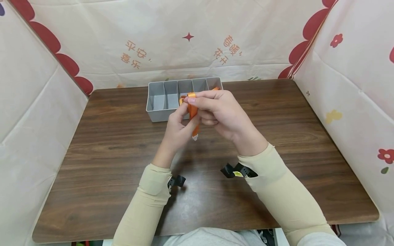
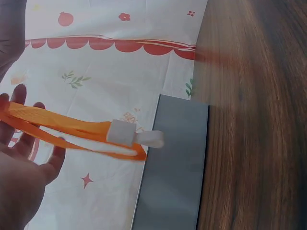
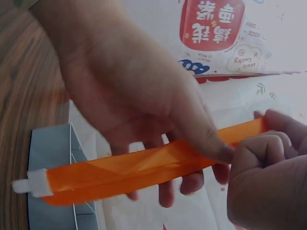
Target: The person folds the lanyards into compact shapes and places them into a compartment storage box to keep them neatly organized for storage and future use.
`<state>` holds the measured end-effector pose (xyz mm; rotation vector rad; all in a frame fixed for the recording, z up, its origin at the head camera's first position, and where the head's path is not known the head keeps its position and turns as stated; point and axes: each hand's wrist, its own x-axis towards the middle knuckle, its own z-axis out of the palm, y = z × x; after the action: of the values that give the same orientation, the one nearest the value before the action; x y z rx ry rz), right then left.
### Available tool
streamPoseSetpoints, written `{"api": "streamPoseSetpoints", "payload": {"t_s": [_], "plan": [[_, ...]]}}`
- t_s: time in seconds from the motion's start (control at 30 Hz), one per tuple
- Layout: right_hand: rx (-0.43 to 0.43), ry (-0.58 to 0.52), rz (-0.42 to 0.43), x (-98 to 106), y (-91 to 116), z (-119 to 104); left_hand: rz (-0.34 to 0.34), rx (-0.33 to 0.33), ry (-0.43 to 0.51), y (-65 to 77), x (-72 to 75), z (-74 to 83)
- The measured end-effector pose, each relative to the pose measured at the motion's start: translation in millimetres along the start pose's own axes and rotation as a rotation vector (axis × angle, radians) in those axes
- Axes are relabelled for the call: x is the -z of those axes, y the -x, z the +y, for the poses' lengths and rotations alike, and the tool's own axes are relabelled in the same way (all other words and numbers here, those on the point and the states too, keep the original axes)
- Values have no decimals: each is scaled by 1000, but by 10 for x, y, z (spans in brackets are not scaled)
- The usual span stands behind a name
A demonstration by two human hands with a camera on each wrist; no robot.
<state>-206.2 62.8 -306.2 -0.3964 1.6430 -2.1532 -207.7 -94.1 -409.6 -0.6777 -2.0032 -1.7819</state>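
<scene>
A folded orange lanyard (image 1: 193, 111) with a white plastic end (image 1: 195, 137) is held upright, clip end down, above the near edge of a grey divided box (image 1: 160, 115). My left hand (image 1: 180, 128) holds its middle, with the thumb across the front and fingers behind in the right wrist view. At the upper end, my right hand (image 1: 226, 111) pinches the strap between thumb and fingers; its curled fingers (image 3: 261, 153) show there too. In the left wrist view, the strap (image 2: 62, 124) runs from the left hand (image 2: 29, 177) to the white clip (image 2: 122, 132).
The grey box has several compartments. Something orange (image 1: 216, 88) shows in its right part, partly hidden by the right hand. Beneath lies a brown wooden table (image 1: 123, 164), with patterned white cloth (image 1: 172, 20) hanging behind it and at both sides.
</scene>
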Motion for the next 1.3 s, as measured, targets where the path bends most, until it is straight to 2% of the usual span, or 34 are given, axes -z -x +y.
{"api": "streamPoseSetpoints", "payload": {"t_s": [0.2, 0.33, 0.5, 0.73, 0.8, 0.9, 1.03, 1.1, 1.3], "plan": [[-35, -11, -8, 16, -22, -11, -95, 3, -34, 8, -13, -33], [-28, -27, 6, 5, -31, -15, -113, -6, -69, 13, -30, -49], [-21, -48, 3, -20, -28, -23, -69, -26, -79, 28, -46, -64], [-34, -60, -32, -48, -15, -39, -72, -57, 38, 61, -75, -105], [-35, -57, -34, -54, -10, -46, -64, -70, 45, 70, -78, -121], [-22, -57, -30, -62, -3, -61, -46, -102, 29, 83, -85, -146], [14, -54, -24, -62, -1, -85, 18, -165, -60, 111, -91, -172], [27, -47, -19, -61, 0, -99, 48, -189, -76, 122, -98, -175], [54, -70, 5, -49, -2, -143, 42, -215, 85, 152, -135, -156]]}}
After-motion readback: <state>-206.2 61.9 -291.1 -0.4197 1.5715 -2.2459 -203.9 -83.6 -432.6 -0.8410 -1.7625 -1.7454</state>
